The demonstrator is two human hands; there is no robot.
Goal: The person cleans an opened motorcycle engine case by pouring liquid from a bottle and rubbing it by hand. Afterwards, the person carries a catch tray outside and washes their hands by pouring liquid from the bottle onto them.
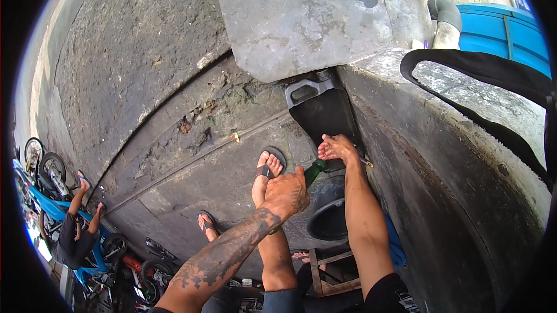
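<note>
My left hand (287, 192), at the end of a tattooed forearm, is wrapped round a green glass bottle (315, 172). The bottle's neck points up and right, towards my right hand (335, 148). That hand is held palm up with its fingers loosely bent, and I see nothing in it. Just beyond the fingers lies a black plastic jerrycan (325, 112) with a moulded handle. Below the bottle stands a round black bucket (328, 214). A thin stick with a pale tip (366, 162) shows beside my right wrist; its kind is unclear.
A concrete wall (418, 168) runs along the right, with a black strap (464, 57) over its top. A sandalled foot (270, 164) is beside my left hand, another foot (206, 224) lower down. A wooden frame (331, 272) stands below. Motorcycles (52, 168) and a person (75, 237) are far left.
</note>
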